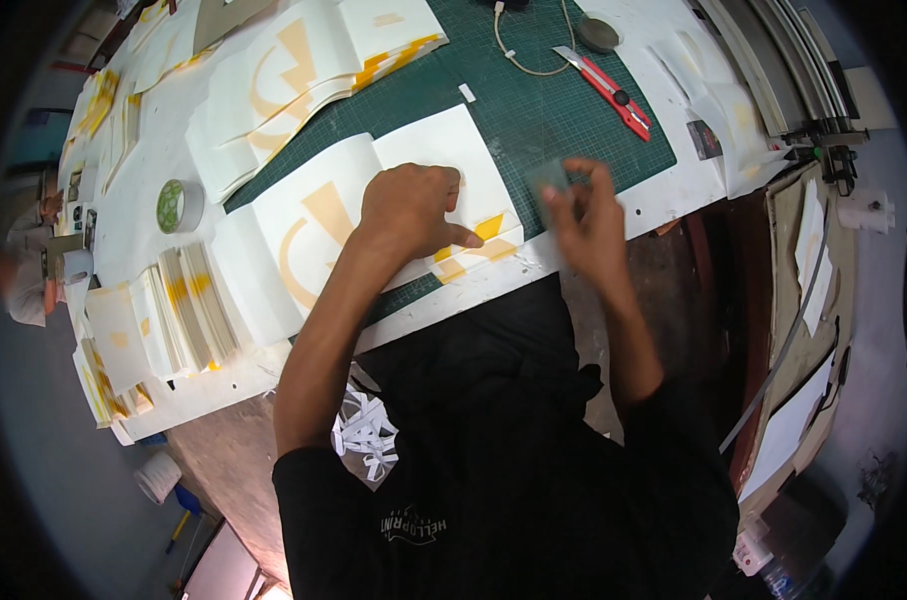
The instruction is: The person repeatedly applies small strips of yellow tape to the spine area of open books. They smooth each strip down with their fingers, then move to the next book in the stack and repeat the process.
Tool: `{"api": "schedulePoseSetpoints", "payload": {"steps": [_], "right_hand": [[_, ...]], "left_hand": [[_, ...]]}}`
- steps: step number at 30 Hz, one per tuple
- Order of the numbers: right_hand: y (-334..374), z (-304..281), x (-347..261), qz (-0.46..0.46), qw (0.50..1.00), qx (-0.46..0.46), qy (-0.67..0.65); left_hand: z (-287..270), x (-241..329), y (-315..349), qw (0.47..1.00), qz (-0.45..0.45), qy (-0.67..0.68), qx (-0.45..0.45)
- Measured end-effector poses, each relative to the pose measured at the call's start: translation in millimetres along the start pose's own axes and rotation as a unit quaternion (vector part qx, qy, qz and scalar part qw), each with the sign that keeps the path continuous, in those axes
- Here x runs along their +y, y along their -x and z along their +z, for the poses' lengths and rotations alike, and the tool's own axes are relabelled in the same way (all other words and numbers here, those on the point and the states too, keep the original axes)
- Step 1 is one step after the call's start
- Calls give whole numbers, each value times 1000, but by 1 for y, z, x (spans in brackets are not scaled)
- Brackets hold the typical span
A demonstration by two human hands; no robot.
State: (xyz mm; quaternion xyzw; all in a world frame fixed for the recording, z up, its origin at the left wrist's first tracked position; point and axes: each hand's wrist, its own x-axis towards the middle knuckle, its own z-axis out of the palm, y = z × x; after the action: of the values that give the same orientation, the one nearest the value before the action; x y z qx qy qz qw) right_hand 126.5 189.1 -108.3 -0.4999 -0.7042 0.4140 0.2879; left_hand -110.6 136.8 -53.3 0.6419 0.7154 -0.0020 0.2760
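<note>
A white folded paper sheet with pale orange print lies on the green cutting mat, close to the table's front edge. My left hand rests on it, fingers bent and thumb spread out beside a yellow-printed strip at its lower right corner. Just right of the sheet, above the mat's front edge, my right hand pinches a small, flat, greyish translucent piece. Motion blurs that piece, so its kind is unclear.
A red utility knife, a pale cable and a round dark disc lie on the mat. Printed sheets lie behind; a tape roll and folded stacks sit left. Paper scraps lie below. Another person is far left.
</note>
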Motion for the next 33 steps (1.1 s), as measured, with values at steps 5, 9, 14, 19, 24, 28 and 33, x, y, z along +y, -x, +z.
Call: {"api": "schedulePoseSetpoints", "payload": {"steps": [5, 9, 14, 19, 24, 28, 33], "right_hand": [[52, 37, -10, -48, 998, -36, 27], [56, 42, -5, -89, 995, -15, 49], [45, 24, -10, -52, 995, 17, 89], [44, 17, -1, -19, 997, 58, 43], [78, 33, -11, 14, 998, 47, -25], [85, 58, -14, 1, 999, 48, -21], [103, 86, -25, -14, 999, -6, -51]], "left_hand": [[5, -5, 0, 1000, 15, -4, 11], [5, -5, 1, 1000, 19, -9, 9], [5, -4, 1, 1000, 14, -7, 5], [4, -9, 1, 1000, 27, 7, 10], [3, -23, -11, 998, 55, 38, -21], [6, -26, -13, 997, 70, 24, -10], [-1, -23, -14, 997, 58, 37, -40]]}}
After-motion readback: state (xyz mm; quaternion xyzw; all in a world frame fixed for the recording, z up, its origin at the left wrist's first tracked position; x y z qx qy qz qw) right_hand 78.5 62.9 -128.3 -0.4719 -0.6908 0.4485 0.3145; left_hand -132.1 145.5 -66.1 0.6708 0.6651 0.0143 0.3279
